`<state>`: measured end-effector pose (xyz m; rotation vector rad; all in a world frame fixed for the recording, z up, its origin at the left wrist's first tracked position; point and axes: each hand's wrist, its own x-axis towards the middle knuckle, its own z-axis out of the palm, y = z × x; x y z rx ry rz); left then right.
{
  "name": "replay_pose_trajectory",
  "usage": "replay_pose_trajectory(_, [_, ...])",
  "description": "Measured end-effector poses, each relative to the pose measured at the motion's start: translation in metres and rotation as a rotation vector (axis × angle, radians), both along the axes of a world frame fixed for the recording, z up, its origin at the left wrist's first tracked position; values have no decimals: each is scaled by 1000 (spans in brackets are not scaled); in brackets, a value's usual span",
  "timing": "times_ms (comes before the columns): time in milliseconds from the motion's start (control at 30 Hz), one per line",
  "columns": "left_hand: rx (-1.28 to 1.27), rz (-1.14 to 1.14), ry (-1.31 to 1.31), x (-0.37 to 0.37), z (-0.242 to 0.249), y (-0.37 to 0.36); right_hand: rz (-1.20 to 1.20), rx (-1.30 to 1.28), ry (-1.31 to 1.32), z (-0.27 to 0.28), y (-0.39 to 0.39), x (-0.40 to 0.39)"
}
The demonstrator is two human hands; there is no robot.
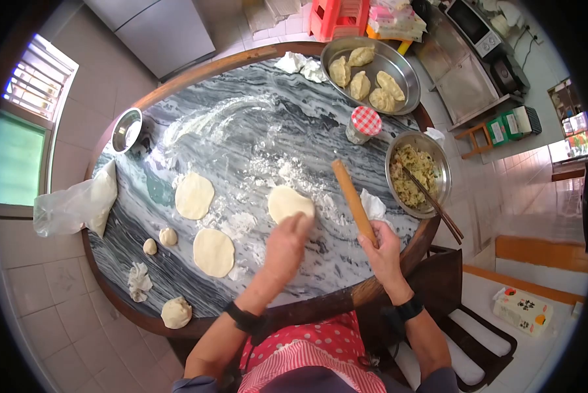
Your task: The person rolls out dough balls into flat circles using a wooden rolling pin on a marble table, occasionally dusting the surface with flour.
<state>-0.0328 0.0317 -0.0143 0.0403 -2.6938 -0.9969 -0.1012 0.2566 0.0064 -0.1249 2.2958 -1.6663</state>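
Note:
My left hand [286, 243] is at the near right edge of a flat dough round [289, 202], fingers together on its rim. My right hand [384, 254] is wrapped round the near end of a wooden rolling pin [351, 195], which points away across the table, right of that dough. Two more rolled rounds lie to the left: one dough round [194, 196] farther off, another dough round [214, 253] nearer. Past them sit two small dough balls, a dough ball [168, 236] and a smaller dough ball [150, 247]. A larger dough lump [177, 313] rests by the near edge.
Flour dusts the marble table [268, 85]. On the right are a bowl of filling [414, 171] with chopsticks [438, 209], a jar [363, 124] and a metal basin [408, 78] holding several dumplings. At left lie a plastic bag [78, 200] and a small metal bowl [128, 131].

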Motion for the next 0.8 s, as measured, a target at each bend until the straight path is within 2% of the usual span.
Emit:
replay_pose_trajectory(33, [-1,-92,-40,7,-3,9,10,5,-13,-1,1,1])
replay_pose_trajectory(167, [42,-119,-103,29,-11,12,80,125,107,7,0,0])
replay_pose_trajectory(233, [-241,32,-252,28,-5,2,185,238,329,8,-9,-2])
replay_pose_trajectory(267, [-328,-19,-357,31,-11,-5,185,236,328,8,-16,-3])
replay_pose_trajectory(367, [-377,-67,-385,36,-5,-8,315,307,467,3,-48,-11])
replay_pose_trajectory(433, [-399,-35,-376,38,-11,-8,501,416,697,-11,-70,-18])
replay_pose_trajectory(467, [-419,2,-367,39,-15,-8,499,417,699,-13,-77,-19])
replay_pose_trajectory(533, [-435,-10,-386,41,-18,-10,671,484,607,-16,-90,-18])
replay_pose_trajectory(667, [-402,-8,-449,53,-17,-5,654,449,733,-23,-120,-14])
replay_pose_trajectory(800, [-405,30,-458,53,-17,-1,708,585,889,-38,-159,-26])
